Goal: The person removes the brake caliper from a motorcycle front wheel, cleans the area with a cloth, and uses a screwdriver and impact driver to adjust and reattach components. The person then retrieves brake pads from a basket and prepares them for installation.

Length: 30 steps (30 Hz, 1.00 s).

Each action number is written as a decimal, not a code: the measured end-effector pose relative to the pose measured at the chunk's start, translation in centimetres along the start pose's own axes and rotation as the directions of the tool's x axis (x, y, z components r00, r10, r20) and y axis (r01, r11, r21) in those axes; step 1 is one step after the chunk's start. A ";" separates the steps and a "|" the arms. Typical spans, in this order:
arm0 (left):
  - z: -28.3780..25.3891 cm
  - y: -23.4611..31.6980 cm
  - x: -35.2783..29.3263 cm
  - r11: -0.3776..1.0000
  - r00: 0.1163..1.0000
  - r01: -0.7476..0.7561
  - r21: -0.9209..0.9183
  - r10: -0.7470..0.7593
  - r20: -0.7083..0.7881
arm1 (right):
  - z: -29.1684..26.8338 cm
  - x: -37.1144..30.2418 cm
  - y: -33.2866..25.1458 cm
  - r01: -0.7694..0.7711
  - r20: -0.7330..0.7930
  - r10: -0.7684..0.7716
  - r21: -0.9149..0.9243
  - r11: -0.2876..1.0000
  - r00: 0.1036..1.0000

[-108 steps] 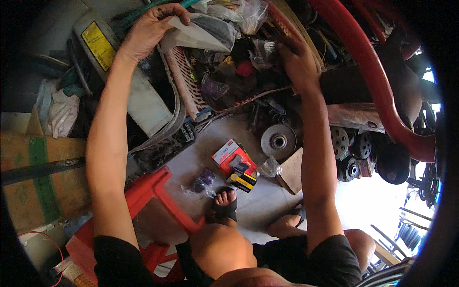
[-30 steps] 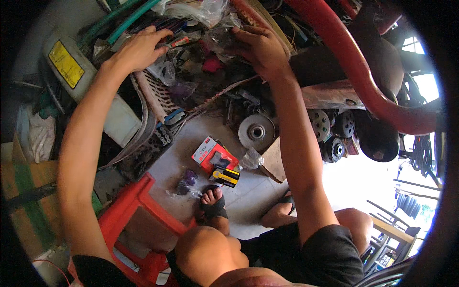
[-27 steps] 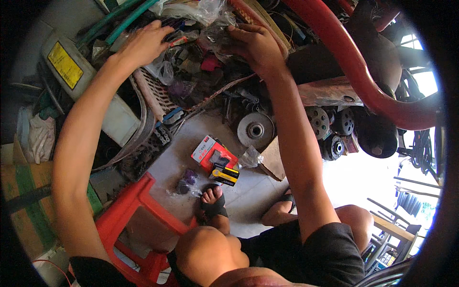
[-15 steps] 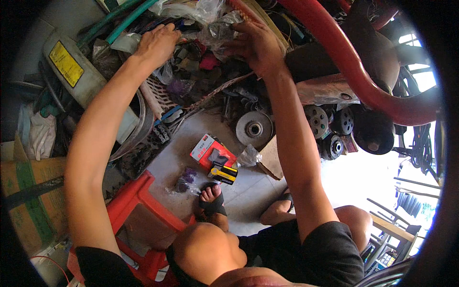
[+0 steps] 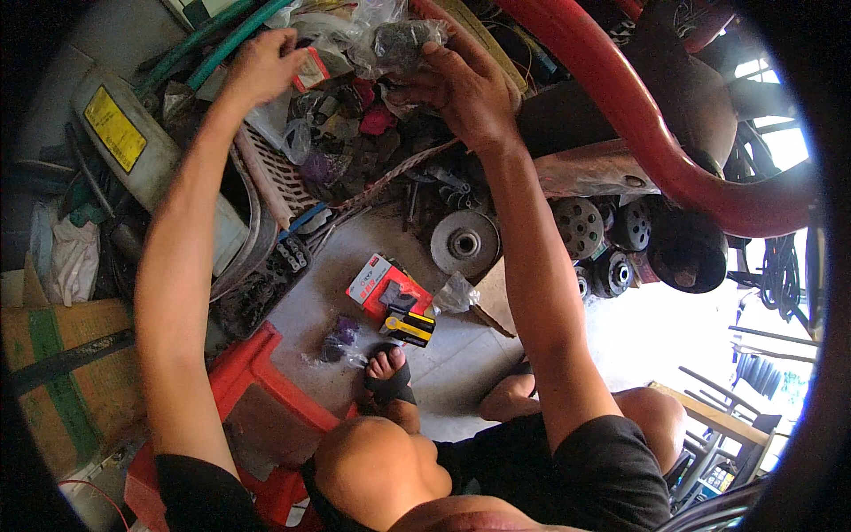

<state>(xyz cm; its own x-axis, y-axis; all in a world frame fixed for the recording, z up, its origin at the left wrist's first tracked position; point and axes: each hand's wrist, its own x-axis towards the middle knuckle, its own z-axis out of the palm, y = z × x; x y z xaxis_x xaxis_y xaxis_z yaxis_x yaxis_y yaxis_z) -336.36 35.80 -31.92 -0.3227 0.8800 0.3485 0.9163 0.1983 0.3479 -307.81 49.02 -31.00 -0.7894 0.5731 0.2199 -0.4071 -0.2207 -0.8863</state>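
Note:
My right hand [image 5: 474, 93] reaches over a heaped basket [image 5: 275, 182] at the far side. Its thumb and fingers are closed on a clear plastic bag [image 5: 409, 44] with a dark part inside; the part's kind is unclear. To the left, my left hand [image 5: 261, 71] is bent over a small red and white box [image 5: 310, 71], its fingers closed at the box's edge. Part of that grip is hidden under the hand. Between the hands lie crumpled clear bags, dark loose parts and a pink piece [image 5: 378, 119].
On the floor below lie a red and white package [image 5: 377, 279], a black and yellow box [image 5: 409, 326] and a metal disc [image 5: 464, 243]. A red plastic stool [image 5: 244, 363] stands at lower left. A thick red tube [image 5: 620, 97] curves across the right, above several round metal parts [image 5: 581, 228].
My left hand has moved left, and the red and white box has come into sight beside it. My right hand has shifted slightly, with the bagged dark part now clearer in its fingers.

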 end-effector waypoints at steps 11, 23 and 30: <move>-2.6 1.0 -0.1 0.426 0.915 0.367 -0.827 -0.327 0.237 | -3.5 0.6 1.0 0.088 -0.243 -0.037 0.200 0.976 0.969; -1.0 -3.1 1.2 0.578 0.996 0.072 -0.813 -0.085 0.028 | -0.5 0.3 -0.1 0.008 -0.345 -0.037 -0.083 0.996 0.938; -2.7 -1.6 1.7 0.342 0.929 0.087 -0.936 -0.368 -0.048 | -3.3 1.7 2.9 0.049 -0.162 -0.304 -0.812 0.582 0.939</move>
<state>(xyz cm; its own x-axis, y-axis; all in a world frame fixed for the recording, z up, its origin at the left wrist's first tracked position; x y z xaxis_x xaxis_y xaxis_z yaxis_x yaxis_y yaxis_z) -339.03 35.84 -29.54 -0.6482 0.7235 0.2376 0.0632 -0.2599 0.9636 -308.81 51.91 -34.52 -0.5429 0.7328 0.4103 0.0975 0.5402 -0.8358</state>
